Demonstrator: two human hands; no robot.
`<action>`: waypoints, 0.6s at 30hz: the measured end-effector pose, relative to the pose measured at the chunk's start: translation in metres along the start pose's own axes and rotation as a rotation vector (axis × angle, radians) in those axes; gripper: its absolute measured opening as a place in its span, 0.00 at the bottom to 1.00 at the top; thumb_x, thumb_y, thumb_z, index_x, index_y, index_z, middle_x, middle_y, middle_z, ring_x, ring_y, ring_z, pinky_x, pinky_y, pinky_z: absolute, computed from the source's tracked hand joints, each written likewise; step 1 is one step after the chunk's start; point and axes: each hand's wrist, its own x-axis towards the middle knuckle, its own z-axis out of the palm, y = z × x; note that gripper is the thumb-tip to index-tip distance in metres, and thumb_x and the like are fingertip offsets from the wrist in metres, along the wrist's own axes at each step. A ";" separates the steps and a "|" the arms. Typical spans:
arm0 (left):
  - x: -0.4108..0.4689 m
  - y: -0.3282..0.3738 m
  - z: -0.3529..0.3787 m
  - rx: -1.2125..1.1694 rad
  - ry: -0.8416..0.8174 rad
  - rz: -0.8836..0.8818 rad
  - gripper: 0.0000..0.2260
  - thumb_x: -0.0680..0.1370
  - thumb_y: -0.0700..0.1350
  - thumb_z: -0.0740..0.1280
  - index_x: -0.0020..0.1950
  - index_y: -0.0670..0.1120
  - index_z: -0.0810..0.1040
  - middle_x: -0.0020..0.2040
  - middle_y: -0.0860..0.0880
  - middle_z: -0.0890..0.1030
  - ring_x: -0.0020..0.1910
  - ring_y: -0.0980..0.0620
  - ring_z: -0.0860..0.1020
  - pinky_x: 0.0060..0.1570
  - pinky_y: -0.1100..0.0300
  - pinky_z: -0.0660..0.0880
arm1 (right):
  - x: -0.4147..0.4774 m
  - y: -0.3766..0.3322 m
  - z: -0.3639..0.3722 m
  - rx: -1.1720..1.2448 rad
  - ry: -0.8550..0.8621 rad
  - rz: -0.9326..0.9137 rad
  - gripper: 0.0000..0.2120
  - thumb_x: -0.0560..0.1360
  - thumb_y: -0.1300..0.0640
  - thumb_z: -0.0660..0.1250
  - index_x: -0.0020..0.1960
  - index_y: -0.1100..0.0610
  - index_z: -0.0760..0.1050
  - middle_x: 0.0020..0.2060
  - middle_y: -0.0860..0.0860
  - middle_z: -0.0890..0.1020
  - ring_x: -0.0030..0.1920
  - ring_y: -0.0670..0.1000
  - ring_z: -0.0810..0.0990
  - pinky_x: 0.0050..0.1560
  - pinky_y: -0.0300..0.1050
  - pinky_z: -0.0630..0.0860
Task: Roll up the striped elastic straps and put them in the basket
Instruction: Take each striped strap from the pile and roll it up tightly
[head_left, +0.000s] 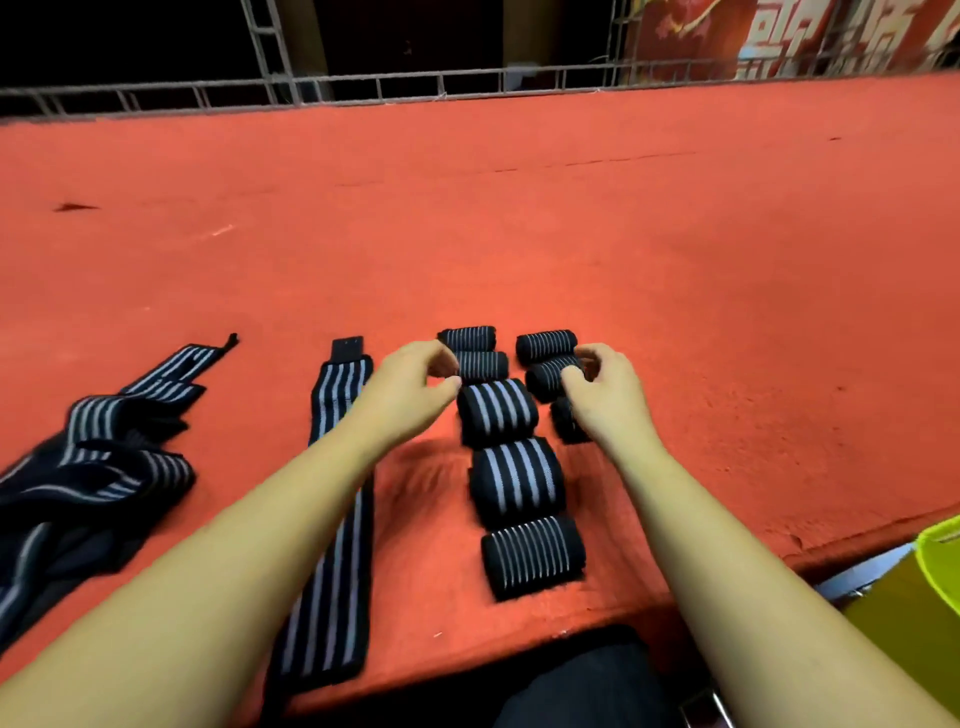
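Observation:
Several rolled black straps with white stripes lie in two columns on the red table (519, 234); the biggest rolls (497, 410) (517, 478) (532, 556) form the near column. My left hand (410, 389) hovers with curled fingers beside a small roll (480, 365). My right hand (602, 389) has its fingers around another small roll (548, 376), partly covering one more (563, 421). A flat unrolled strap (332, 519) runs under my left forearm. A loose heap of straps (98, 457) lies at the left.
A yellow-green basket (940, 551) shows at the right edge, below the table's near edge. A metal rail (467, 83) runs along the table's far side. The table's near edge is close to my body.

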 end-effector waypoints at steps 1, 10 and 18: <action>-0.013 -0.013 -0.017 0.008 0.020 -0.040 0.04 0.77 0.41 0.69 0.50 0.45 0.80 0.48 0.50 0.81 0.48 0.53 0.77 0.49 0.62 0.69 | -0.005 -0.013 0.009 0.008 -0.021 -0.020 0.20 0.71 0.54 0.63 0.60 0.59 0.79 0.55 0.58 0.81 0.58 0.57 0.78 0.64 0.51 0.72; -0.141 -0.148 -0.117 0.262 0.235 -0.328 0.07 0.75 0.41 0.70 0.52 0.45 0.80 0.51 0.46 0.78 0.55 0.44 0.76 0.56 0.53 0.68 | -0.085 -0.109 0.127 -0.016 -0.416 -0.153 0.22 0.73 0.56 0.72 0.65 0.59 0.75 0.59 0.57 0.79 0.60 0.54 0.78 0.63 0.45 0.72; -0.219 -0.236 -0.115 0.421 0.233 -0.587 0.28 0.78 0.64 0.58 0.74 0.51 0.70 0.71 0.40 0.69 0.72 0.40 0.66 0.72 0.41 0.61 | -0.144 -0.153 0.242 0.020 -0.677 -0.060 0.28 0.72 0.46 0.74 0.65 0.61 0.74 0.56 0.57 0.79 0.57 0.54 0.79 0.60 0.47 0.75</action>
